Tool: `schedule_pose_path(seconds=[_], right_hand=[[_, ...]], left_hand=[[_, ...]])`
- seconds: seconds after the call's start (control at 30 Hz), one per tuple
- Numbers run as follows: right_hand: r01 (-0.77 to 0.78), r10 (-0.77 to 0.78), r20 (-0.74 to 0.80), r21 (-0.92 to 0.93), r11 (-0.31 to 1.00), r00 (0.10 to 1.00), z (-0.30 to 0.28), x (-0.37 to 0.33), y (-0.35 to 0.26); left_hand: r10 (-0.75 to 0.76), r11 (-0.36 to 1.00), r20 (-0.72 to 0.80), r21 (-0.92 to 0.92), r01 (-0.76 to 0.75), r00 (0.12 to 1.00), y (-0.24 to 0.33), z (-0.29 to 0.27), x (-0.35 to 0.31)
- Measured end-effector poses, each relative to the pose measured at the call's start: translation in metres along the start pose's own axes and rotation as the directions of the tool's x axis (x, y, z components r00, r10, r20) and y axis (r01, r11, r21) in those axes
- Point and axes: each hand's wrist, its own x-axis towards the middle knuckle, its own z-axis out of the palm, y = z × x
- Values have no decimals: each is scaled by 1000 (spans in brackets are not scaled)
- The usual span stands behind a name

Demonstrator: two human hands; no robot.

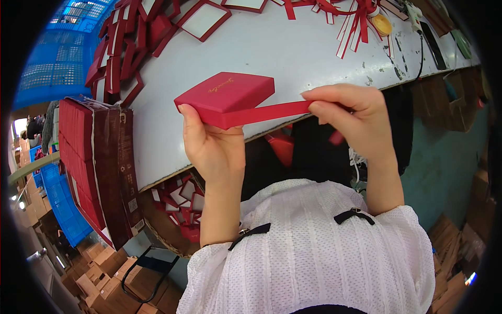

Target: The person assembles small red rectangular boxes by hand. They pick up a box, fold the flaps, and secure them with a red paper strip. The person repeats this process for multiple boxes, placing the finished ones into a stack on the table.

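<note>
My left hand (212, 138) grips a red jewelry box (230, 90) by its near left corner, thumb on the side and fingers underneath. The box is tilted above the table's front edge, its lid bearing gold lettering. A flat red strip (274, 113) runs from the box's near side to my right hand (353, 112), which pinches its far end between thumb and fingers. The strip looks taut and nearly straight. Where it meets the box, I cannot tell how it is fixed.
Red box parts with white insides (205, 20) lie heaped at the table's back left. Red and white strips (355, 26) hang by a yellow roll (382, 24) at the back right. A carton of red boxes (78, 157) stands left; another carton (157, 222) below holds box pieces.
</note>
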Motion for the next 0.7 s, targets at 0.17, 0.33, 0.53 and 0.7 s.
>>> schedule_pose_path(seconds=[0.17, 0.33, 0.53, 0.7], right_hand=[[256, -260, -80, -60, 965, 962, 9, 10, 5], [219, -216, -109, 13, 976, 970, 16, 12, 8], [135, -115, -142, 146, 980, 983, 19, 5, 1], [52, -17, -207, 164, 985, 978, 22, 3, 9]], left_hand=[[-177, 918, 41, -353, 180, 983, 6, 6, -6], [-237, 865, 103, -430, 258, 966, 8, 5, -9], [-286, 739, 163, -590, 326, 944, 0, 2, -7], [-330, 677, 327, 736, -20, 885, -14, -15, -37]])
